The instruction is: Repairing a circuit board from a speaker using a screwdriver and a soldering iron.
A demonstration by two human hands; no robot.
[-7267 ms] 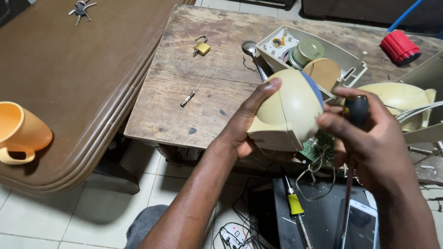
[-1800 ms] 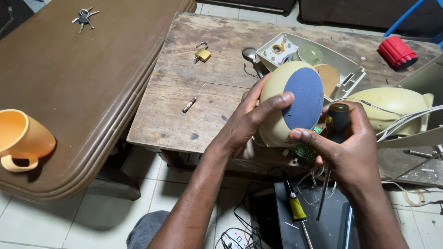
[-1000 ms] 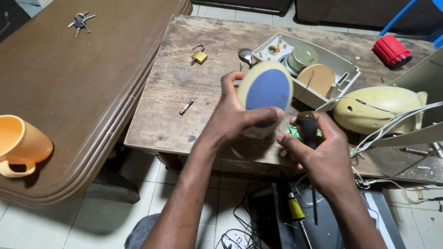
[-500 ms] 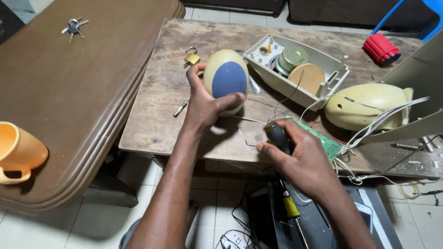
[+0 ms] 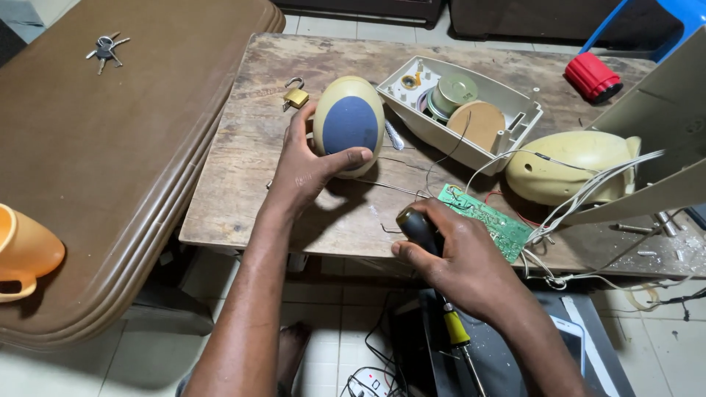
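Egg-shaped cream speaker shell (image 5: 348, 123) with blue front sits on the wooden workbench (image 5: 243, 169), your left hand (image 5: 305, 165) cupped around it, right hand (image 5: 448, 254) fisted on a dark-handled tool (image 5: 418, 226). Loose wires (image 5: 581, 198) nearby could snag and drag the green circuit board (image 5: 485, 220).

Worn wooden workbench (image 5: 243, 184), scratched up all over. On it: a small brass padlock (image 5: 296, 95), an egg-shaped speaker shell (image 5: 350, 125), an open cream housing (image 5: 460, 110) with round parts inside, a green circuit board (image 5: 485, 220), another cream shell (image 5: 570, 165), a red cap (image 5: 592, 76), loose screws.
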